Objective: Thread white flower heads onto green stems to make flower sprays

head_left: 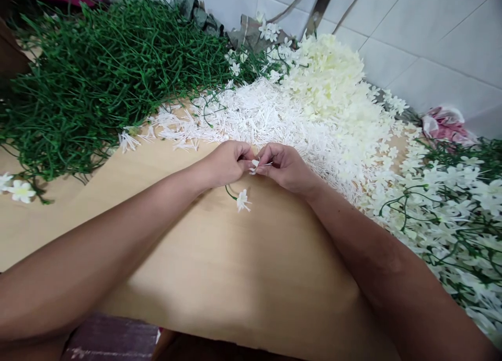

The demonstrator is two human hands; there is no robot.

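My left hand is closed in a pinch on a green artificial flower stem, mostly hidden behind its fingers. A branch of that stem with a white flower hangs below the hand, above the cardboard. Between my two hands is a small white blossom, close to the left fingertips. My right hand pinches a thin white stamen piece right at this blossom; whether it is inserted I cannot tell. Just beyond the hands lies a heap of white stamen pieces.
A large pile of green plastic stems lies at the back left. Pale yellow-white petals are heaped at the back right. Assembled flower sprays lie on the right. Brown cardboard covers the work surface; a tiled wall stands behind.
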